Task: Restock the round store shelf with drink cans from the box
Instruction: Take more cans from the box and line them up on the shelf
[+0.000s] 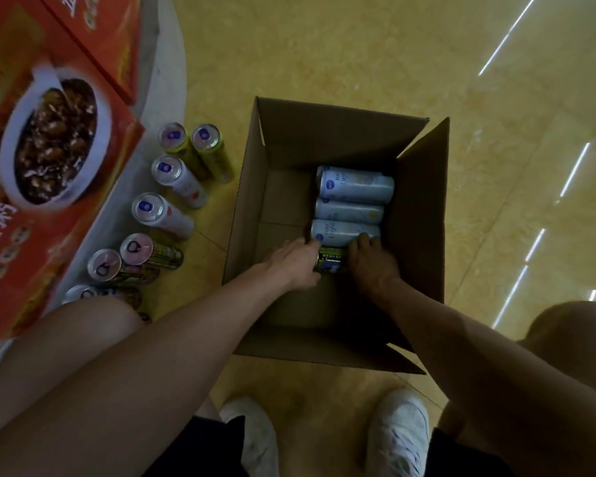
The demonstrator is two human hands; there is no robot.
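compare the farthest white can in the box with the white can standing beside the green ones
The box can lies on its side inside the box; the floor can stands upright outside it. The box can shows its printed side; the floor can shows mostly its lid. Both are slim and pale.

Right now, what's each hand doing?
Left hand: grips the dark can in the box.
Right hand: at the can's other end; grip cannot be told.
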